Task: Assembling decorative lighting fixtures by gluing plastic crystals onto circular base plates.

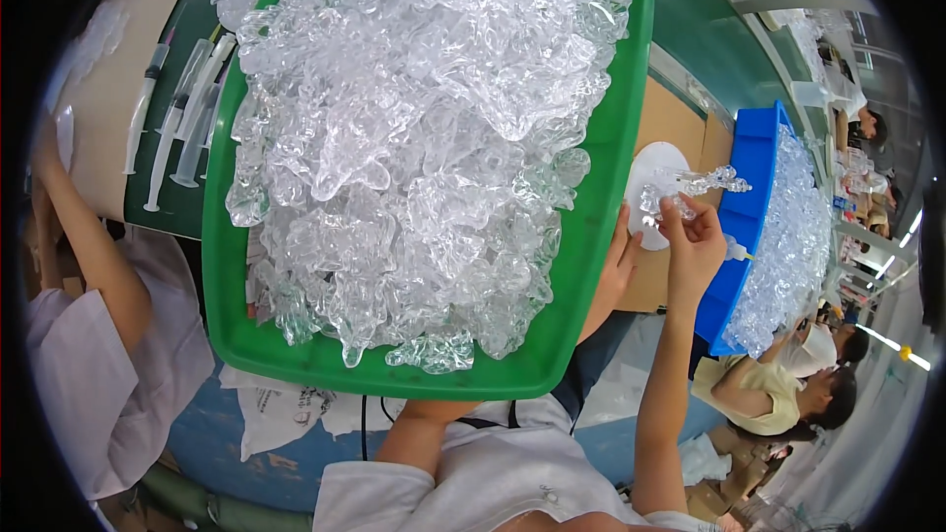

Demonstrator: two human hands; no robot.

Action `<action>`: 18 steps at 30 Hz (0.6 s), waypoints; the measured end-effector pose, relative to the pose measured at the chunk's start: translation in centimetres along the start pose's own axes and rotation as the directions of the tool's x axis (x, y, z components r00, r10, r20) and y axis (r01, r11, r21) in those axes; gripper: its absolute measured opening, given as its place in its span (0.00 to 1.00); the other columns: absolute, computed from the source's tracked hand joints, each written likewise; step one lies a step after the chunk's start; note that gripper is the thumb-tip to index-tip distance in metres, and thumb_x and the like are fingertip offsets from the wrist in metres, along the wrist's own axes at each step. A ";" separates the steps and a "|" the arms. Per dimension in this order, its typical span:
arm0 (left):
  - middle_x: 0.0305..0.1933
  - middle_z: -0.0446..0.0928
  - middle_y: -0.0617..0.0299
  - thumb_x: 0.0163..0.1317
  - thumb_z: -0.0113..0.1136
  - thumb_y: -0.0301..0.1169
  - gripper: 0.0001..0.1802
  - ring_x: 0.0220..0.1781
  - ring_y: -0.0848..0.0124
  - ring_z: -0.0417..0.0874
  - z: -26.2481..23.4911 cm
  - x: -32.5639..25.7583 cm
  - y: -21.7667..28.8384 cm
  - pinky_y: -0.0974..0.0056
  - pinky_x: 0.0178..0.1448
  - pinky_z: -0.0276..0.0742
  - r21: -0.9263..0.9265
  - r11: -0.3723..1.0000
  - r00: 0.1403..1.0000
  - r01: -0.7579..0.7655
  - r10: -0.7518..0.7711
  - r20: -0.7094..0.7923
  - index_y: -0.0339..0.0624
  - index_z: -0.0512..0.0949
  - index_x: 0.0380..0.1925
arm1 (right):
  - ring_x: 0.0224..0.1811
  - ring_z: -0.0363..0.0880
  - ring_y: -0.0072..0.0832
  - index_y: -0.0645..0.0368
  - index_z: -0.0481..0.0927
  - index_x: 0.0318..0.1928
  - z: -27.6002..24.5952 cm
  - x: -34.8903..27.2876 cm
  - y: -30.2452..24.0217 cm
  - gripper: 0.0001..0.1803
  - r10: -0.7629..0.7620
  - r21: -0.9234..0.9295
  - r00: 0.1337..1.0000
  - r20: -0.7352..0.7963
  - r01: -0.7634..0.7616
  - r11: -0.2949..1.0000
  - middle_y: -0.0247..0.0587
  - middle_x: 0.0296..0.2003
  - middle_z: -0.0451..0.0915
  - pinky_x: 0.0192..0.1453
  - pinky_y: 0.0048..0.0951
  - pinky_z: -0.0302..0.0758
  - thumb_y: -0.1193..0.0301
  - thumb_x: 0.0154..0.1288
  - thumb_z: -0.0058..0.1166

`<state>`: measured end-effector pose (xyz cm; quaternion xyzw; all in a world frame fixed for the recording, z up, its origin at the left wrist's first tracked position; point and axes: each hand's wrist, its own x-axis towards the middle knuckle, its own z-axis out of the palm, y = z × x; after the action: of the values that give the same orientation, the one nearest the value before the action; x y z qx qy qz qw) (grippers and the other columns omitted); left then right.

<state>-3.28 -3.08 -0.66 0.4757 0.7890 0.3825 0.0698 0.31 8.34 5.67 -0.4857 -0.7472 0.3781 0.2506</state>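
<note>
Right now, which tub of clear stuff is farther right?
The blue tub: it sits to the right of the right hand. The green tub sits left of that hand.

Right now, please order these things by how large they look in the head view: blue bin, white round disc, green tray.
1. Green tray
2. Blue bin
3. White round disc
Nearness to the camera may enlarge the tray.

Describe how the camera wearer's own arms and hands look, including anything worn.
The left hand and right hand show no gloves. A short, whitish sleeve matching the shirt shows on the left arm, much of which the green tray hides. The right forearm is bare, with no watch or bracelet visible.
</note>
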 end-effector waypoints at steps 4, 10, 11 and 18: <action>0.67 0.63 0.50 0.58 0.58 0.41 0.22 0.73 0.49 0.53 0.0 -0.1 0.0 0.39 0.70 0.49 0.062 0.998 1.000 -0.020 0.020 -0.005 0.47 0.76 0.52 | 0.29 0.79 0.17 0.68 0.77 0.41 1.0 -0.6 -1.1 0.16 -0.077 -0.177 0.996 -0.043 0.068 0.982 0.37 0.27 0.81 0.33 0.16 0.74 0.67 0.60 0.63; 0.67 0.61 0.48 0.53 0.61 0.40 0.24 0.73 0.48 0.53 0.2 -0.2 -0.5 0.38 0.70 0.49 0.082 0.996 0.999 -0.045 0.047 -0.018 0.46 0.76 0.51 | 0.26 0.81 0.20 0.66 0.79 0.40 1.8 -0.6 -1.8 0.15 -0.167 -0.378 0.985 -0.028 0.145 0.915 0.41 0.23 0.81 0.30 0.20 0.74 0.68 0.58 0.63; 0.67 0.61 0.48 0.53 0.61 0.40 0.24 0.73 0.48 0.53 -0.3 0.3 -0.5 0.38 0.70 0.49 0.086 0.995 0.998 -0.057 0.059 -0.019 0.46 0.76 0.51 | 0.26 0.81 0.21 0.66 0.79 0.40 1.7 -0.6 -1.8 0.14 -0.162 -0.366 0.986 -0.026 0.142 0.920 0.42 0.23 0.82 0.30 0.21 0.74 0.68 0.58 0.63; 0.69 0.55 0.40 0.46 0.67 0.37 0.31 0.72 0.45 0.53 -1.1 2.6 -0.6 0.38 0.69 0.51 -0.159 0.960 0.969 -0.228 0.240 0.060 0.38 0.74 0.52 | 0.29 0.83 0.31 0.62 0.79 0.43 0.3 0.6 -1.3 0.16 -0.153 -0.423 0.988 0.024 0.149 0.894 0.47 0.29 0.83 0.33 0.27 0.77 0.68 0.55 0.64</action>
<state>-5.58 -1.73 0.40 0.5738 0.6925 0.4278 0.0906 -0.82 8.48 6.53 -0.4708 -0.8456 0.1840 0.1715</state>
